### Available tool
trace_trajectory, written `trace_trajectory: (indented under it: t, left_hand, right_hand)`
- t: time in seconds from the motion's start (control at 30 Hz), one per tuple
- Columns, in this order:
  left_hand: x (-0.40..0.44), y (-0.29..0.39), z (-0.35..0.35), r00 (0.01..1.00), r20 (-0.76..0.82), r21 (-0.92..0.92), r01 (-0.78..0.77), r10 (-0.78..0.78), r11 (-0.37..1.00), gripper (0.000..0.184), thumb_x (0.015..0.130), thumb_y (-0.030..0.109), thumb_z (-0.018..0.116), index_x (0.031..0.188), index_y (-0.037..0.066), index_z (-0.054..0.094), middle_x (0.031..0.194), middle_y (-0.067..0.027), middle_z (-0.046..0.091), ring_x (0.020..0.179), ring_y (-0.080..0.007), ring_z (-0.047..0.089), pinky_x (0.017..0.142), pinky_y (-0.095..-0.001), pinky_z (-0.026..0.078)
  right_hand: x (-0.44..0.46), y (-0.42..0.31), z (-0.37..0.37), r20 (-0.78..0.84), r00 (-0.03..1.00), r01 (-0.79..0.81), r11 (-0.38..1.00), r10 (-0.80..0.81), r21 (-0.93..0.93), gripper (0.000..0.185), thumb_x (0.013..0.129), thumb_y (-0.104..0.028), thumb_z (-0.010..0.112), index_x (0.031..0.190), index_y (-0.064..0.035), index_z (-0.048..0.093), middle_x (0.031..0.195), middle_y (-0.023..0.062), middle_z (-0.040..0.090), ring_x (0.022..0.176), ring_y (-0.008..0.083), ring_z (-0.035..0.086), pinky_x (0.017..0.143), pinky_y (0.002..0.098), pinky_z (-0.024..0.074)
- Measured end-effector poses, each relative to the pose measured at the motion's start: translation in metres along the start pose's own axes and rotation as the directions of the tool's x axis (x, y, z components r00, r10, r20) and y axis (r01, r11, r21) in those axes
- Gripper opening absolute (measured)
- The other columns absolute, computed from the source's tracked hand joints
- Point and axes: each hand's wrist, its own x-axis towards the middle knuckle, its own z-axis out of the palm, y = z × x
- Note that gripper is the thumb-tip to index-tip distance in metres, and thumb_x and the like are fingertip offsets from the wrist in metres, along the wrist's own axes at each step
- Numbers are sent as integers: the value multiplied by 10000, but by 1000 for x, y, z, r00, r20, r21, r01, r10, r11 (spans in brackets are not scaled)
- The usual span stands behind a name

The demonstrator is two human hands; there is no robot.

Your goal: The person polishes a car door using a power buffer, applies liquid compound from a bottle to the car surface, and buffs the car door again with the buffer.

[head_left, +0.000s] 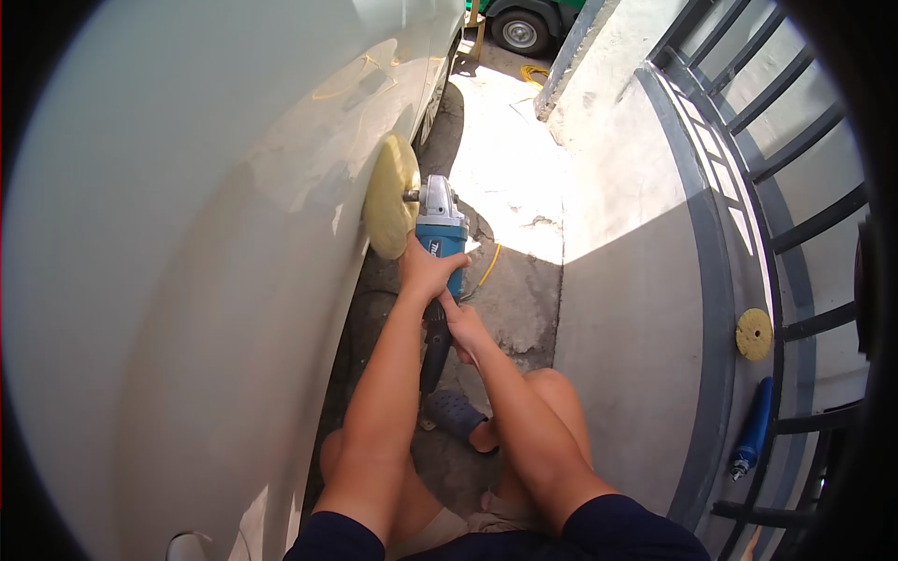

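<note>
A blue and black power polisher [441,234] with a silver head is held in front of me, its round yellowish pad [393,198] against the white car panel [234,215] on the left. My left hand [430,268] is wrapped round the blue body just behind the silver head. Lower down, my right hand [463,327] grips the black rear handle, its fingers partly hidden by the tool and the wrist.
A grey wall with a barred fence [823,224] runs along the right. On its ledge lie a yellowish round pad [754,334] and a blue tube-shaped object [753,430]. A yellow cable [489,266] trails over the ground. A green vehicle's wheel [519,33] shows far ahead.
</note>
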Motion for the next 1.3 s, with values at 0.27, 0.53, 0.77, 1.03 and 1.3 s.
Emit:
trace_trajectory:
  t: [0.27,0.53,0.77,1.03,1.3]
  left_hand:
    - [8,-32,9,997,33,-24,69,-69,997,939,552,293,979,1343,-9,571,1189,-176,724,1047,-298,731,901,-414,604]
    - [12,-64,16,979,137,-136,170,-151,976,907,578,266,974,1323,-38,555,1190,-203,709,1024,-308,732,868,-415,617]
    - [18,-97,34,975,139,-215,202,-175,956,769,650,171,954,1289,-13,568,1085,-146,717,865,-245,736,701,-395,635]
    - [15,-106,40,967,171,-280,229,-187,932,757,669,160,943,1298,-25,565,1065,-153,720,870,-267,742,709,-416,636]
    - [13,-96,37,938,293,-403,298,-186,865,753,686,143,930,1316,-19,552,1099,-170,711,871,-274,740,734,-426,642]
  right_hand:
    - [14,25,1,17,998,-60,998,59,24,780,911,-750,710,1027,21,734,874,108,724,746,201,699,691,354,557]
    - [18,41,2,-40,991,-129,990,127,-48,777,899,-769,707,1027,-3,735,874,94,740,737,190,712,687,339,564]
    - [17,47,-1,-80,984,-163,984,158,-65,878,859,-770,750,1061,84,730,898,123,740,759,203,709,681,344,558]
    - [19,55,-6,-95,984,-158,984,151,-78,880,853,-761,759,1064,93,730,876,130,739,740,208,714,676,351,563]
    - [17,46,-5,-227,967,-154,973,113,-174,775,867,-697,797,1022,59,735,859,117,729,688,198,688,608,354,550]
